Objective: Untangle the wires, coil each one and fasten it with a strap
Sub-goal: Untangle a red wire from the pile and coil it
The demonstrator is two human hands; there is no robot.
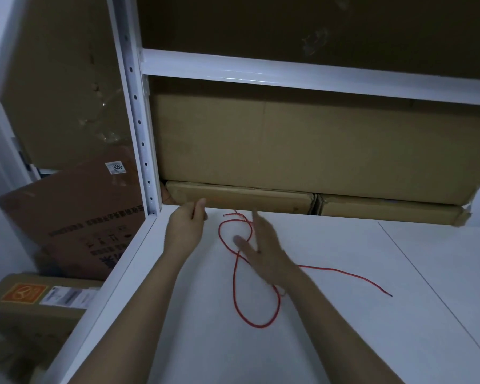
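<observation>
I'm seeing my right hand (263,253) lying flat, grip open, hiding part of the red wire (257,324) mid-frame; left hand (187,227) fingers curling out of sight, grip state I cannot tell.

White shelving (288,73), cardboard boxes (302,139), seemingly dim

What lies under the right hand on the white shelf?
Under the right hand passes the red wire, looped on the white shelf. Its loops come out on both sides of the hand. How the wire crosses beneath the palm is covered. No strap is visible.
</observation>
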